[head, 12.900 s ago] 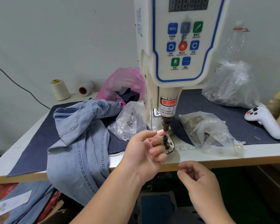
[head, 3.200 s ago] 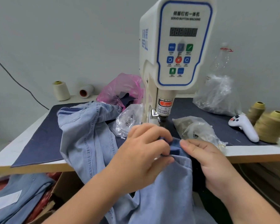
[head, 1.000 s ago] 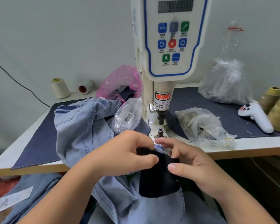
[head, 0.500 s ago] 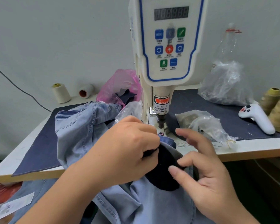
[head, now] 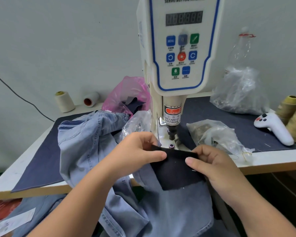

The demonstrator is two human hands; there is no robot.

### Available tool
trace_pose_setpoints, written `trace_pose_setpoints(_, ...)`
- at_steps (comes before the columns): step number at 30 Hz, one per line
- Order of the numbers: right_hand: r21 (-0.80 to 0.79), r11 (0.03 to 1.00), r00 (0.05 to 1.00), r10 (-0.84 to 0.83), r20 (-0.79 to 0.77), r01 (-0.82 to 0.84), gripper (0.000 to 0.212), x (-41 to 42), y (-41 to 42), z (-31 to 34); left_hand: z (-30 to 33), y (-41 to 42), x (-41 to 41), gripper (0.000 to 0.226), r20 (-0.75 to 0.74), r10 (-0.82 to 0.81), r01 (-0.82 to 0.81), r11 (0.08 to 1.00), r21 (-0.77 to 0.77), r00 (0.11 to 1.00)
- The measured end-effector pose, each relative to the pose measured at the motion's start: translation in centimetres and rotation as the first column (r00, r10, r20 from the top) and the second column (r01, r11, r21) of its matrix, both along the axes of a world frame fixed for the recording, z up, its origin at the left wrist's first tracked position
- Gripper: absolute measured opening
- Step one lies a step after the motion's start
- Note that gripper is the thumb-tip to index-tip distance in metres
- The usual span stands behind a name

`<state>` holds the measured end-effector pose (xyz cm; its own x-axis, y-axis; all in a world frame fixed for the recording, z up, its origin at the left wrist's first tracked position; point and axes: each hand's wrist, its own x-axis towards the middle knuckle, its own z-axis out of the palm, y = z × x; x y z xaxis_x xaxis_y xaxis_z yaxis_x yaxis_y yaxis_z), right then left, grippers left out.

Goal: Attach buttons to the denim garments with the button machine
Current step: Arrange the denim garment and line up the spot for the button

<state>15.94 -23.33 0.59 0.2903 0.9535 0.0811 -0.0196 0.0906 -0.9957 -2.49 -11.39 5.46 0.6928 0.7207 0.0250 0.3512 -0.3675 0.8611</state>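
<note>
A light blue denim garment point(head: 85, 144) drapes over the table's front edge and hangs down toward me. A dark navy panel point(head: 174, 168) of it is stretched flat between my hands, just in front of the button machine point(head: 176, 53). My left hand point(head: 138, 154) pinches the panel's left top edge. My right hand point(head: 214, 166) pinches its right top edge. A small button part point(head: 171, 145) sits on the lower die, right behind the panel's edge and under the punch point(head: 172, 134).
Clear bags of hardware point(head: 212, 135) point(head: 137, 124) lie on either side of the machine, a pink bag point(head: 126, 94) and a larger clear bag point(head: 239, 91) behind. A white controller point(head: 273, 127) and thread cones point(head: 288, 106) stand at right. More denim point(head: 29, 212) lies below left.
Both hands spread the dark panel out flat and drew its top edge level in front of the die; a second ago it was bunched between them.
</note>
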Motion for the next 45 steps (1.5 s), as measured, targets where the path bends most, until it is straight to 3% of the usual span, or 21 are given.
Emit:
trace_pose_setpoints(8, -0.083, 0.997, 0.989, -0.002, -0.145, -0.010, 0.022, 2.3, 1.7, -0.7, -2.1, 1.4, 1.7, 0.016, 0.059, 0.081, -0.057, 0.940, -0.337, 0.995)
trace_pose_setpoints(15, -0.048, 0.988, 0.953, 0.130, -0.273, -0.148, 0.015, 3.2, 2.1, -1.8, -2.1, 2.1, 2.2, 0.015, 0.096, 0.106, -0.061, 0.920, -0.386, 0.990)
trace_pose_setpoints(16, -0.063, 0.980, 0.950, 0.165, -0.265, -0.188, 0.023, 3.3, 2.1, -1.9, -2.1, 2.2, 2.2, 0.017, 0.097, 0.109, -0.065, 0.925, -0.375, 0.989)
trace_pose_setpoints(18, -0.097, 0.957, 0.943, 0.246, -0.225, -0.273, 0.048, 3.4, 1.8, -1.9, -2.1, 2.4, 2.1, 0.016, 0.101, 0.115, -0.072, 0.932, -0.355, 0.988)
trace_pose_setpoints(20, -0.112, 0.941, 0.940, 0.300, -0.163, -0.320, 0.054, 3.4, 1.5, -1.8, -2.0, 2.5, 1.8, 0.014, 0.084, 0.107, -0.073, 0.939, -0.336, 0.991)
trace_pose_setpoints(23, -0.139, 0.963, 0.971, 0.223, -0.079, -0.233, 0.050, 3.2, 1.5, -1.8, -2.3, 2.8, 1.5, 0.019, 0.038, 0.069, -0.056, 0.959, -0.278, 0.997)
trace_pose_setpoints(26, -0.127, 0.987, 0.995, 0.103, 0.015, -0.100, 0.032, 2.9, 1.5, -1.5, -2.3, 2.5, 1.4, 0.018, 0.098, 0.033, -0.004, 0.959, -0.284, 0.995)
trace_pose_setpoints(35, 0.002, 1.000, 0.983, 0.003, 0.182, -0.003, 0.026, 2.8, 0.9, -1.2, -1.8, 1.8, 0.7, 0.013, 0.129, -0.028, 0.062, 0.963, -0.261, 0.991)
trace_pose_setpoints(40, -0.138, 0.959, 0.952, 0.268, 0.145, -0.249, 0.026, 1.7, 0.5, -0.3, -1.6, 1.4, 1.2, 0.011, 0.060, -0.050, 0.059, 0.986, -0.153, 0.997)
trace_pose_setpoints(45, -0.118, 0.990, 0.864, 0.127, 0.487, -0.079, 0.014, 0.2, 0.6, -0.4, -1.5, 0.5, 1.8, 0.013, 0.038, -0.108, 0.111, 0.990, -0.085, 0.993)
